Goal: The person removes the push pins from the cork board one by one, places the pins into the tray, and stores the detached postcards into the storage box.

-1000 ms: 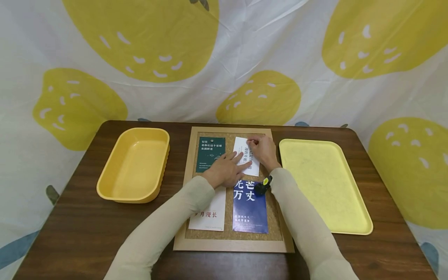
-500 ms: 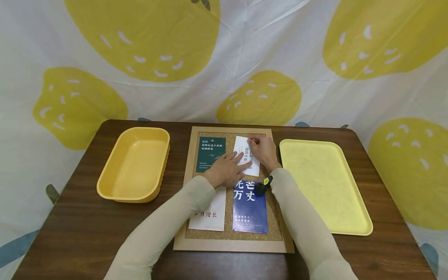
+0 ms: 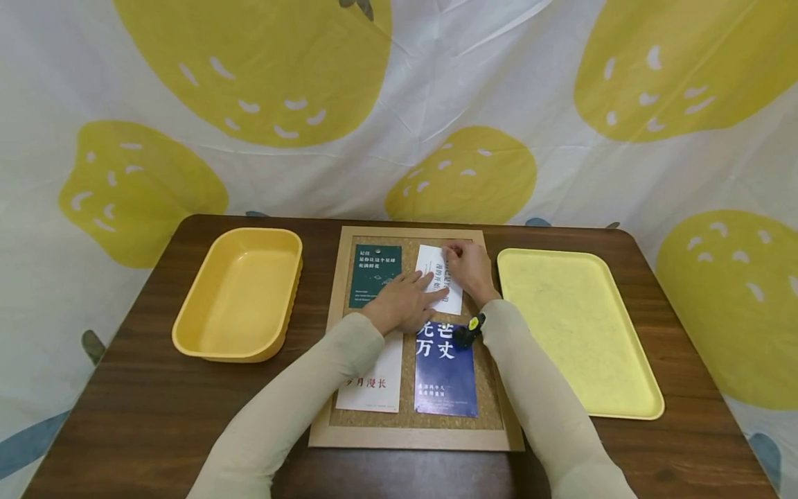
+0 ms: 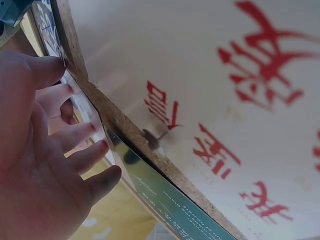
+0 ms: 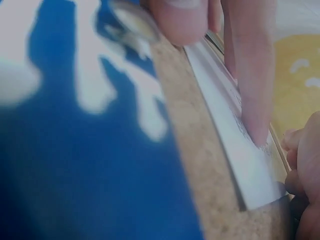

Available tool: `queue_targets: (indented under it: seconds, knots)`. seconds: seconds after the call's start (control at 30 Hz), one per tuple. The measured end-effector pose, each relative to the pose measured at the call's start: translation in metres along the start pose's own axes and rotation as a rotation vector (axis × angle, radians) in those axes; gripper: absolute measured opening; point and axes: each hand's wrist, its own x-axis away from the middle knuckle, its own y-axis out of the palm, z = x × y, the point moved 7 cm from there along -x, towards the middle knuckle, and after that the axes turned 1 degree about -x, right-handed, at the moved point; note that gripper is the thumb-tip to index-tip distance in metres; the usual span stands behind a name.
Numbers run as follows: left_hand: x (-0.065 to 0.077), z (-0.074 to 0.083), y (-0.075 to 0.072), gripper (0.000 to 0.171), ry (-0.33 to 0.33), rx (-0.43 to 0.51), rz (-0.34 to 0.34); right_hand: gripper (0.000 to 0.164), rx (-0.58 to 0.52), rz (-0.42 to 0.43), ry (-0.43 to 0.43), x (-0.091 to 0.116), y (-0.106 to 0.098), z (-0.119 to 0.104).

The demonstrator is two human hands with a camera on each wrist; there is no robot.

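Note:
My left hand (image 3: 402, 301) lies across the framed cork board (image 3: 408, 421), its spread, straight fingers resting on a white printed card (image 3: 430, 258) at the upper right. That card is slightly tilted. At its top edge, my right hand (image 3: 469, 270) holds its fingertips pinched together; what lies between them is hidden. The right wrist view shows the left fingers (image 5: 252, 75) touching the white card and the curled right hand (image 5: 306, 172) at its far end. A green card (image 3: 376, 270), a blue card (image 3: 445, 378) and a red-lettered white card (image 3: 374, 398) lie on the board.
A push pin (image 4: 152, 139) stands in the red-lettered card. Left of the board is a deep orange-yellow bin (image 3: 240, 298); to the right, a flat yellow tray (image 3: 580, 333). All sit on a dark wooden table (image 3: 137, 409) before a lemon-print cloth (image 3: 312, 187).

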Motion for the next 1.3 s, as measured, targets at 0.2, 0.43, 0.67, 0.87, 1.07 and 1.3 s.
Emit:
queue_targets:
  seconds: [0.2,0.43,0.67,0.87,1.07,1.3]
  knots:
    - [-0.001,0.0,-0.001,0.054,-0.001,0.02,-0.002,0.021,-0.013,0.006,-0.003,-0.001,-0.002,0.0]
    - [-0.002,0.0,0.0,0.054,-0.003,0.02,-0.007,0.021,-0.012,0.007,-0.03,-0.001,-0.002,-0.001]
    - [-0.003,0.0,0.002,0.054,0.001,0.014,-0.013,0.02,-0.012,0.056,-0.104,0.003,-0.005,-0.006]
    - [-0.004,0.0,0.001,0.054,-0.002,0.011,-0.012,0.018,-0.034,0.082,-0.223,0.006,-0.013,-0.018]
    - [-0.006,-0.002,0.001,0.054,-0.009,0.015,-0.017,0.017,-0.046,0.092,-0.259,0.011,-0.023,-0.024]
    - [-0.006,-0.004,0.001,0.054,-0.006,0.017,-0.01,0.017,-0.168,0.123,-0.223,0.011,-0.039,-0.017]
